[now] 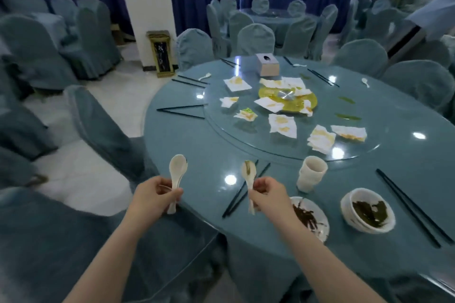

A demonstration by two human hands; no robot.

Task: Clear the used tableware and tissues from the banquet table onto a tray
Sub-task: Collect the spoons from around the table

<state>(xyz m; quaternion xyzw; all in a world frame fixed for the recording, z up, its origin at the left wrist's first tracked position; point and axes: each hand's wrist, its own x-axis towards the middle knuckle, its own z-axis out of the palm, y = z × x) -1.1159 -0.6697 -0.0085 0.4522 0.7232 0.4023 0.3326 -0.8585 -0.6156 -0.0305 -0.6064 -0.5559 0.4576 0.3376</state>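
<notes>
Head view: left grip (157,195) is clasping a stack of white spoons (177,170), right grip (268,194) is pinching one soiled spoon (249,172), both held at the worktop (194,147) edge, probably for stacking; stained tissues (282,125) are lying on the turntable (261,146).

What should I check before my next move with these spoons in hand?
1. Grip of left hand on stacked spoons: ok, fingers curled round the handles.
2. Grip of right hand on soiled spoon: ok, held by its handle.
3. A tray to unload onto: cannot tell, none in view.
4. A free hand for the next pickup: not ok, both full.
5. Stability of stacked cups: ok, upright beside the turntable.
6. Clearing of the table: not ok; tissues, bowl and plate remain.
</notes>
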